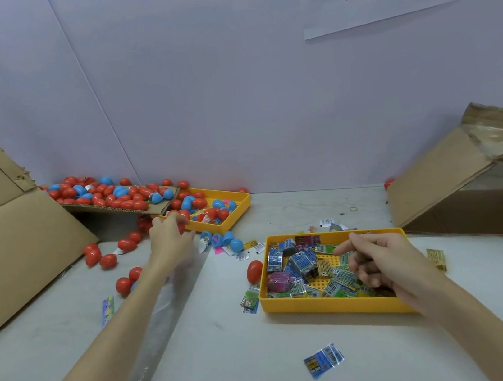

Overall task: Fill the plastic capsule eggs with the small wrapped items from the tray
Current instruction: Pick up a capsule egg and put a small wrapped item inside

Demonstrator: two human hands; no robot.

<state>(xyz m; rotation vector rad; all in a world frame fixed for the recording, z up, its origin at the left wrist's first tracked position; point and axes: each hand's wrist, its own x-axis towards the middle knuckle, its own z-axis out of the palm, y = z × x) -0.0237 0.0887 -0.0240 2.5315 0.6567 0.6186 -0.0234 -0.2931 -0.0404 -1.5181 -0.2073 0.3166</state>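
A yellow tray (326,304) at the near right holds several small wrapped items (303,262) in blue, green and pink foil. My right hand (375,263) is over its right half, fingers curled down into the pile and apparently pinching a dark wrapped item. A second yellow tray (239,208) farther left holds red and blue capsule eggs (193,203). My left hand (170,235) reaches to that tray's near left corner, its fingers curled over a red egg (181,227). One closed red egg (254,271) lies against the near tray's left side.
A cardboard flap (161,207) piled with eggs slopes into the far tray from a big box (6,243) on the left. Another box (456,192) lies at the right. Loose red eggs (100,257), blue egg halves (228,241) and a blue packet (324,360) are scattered on the table.
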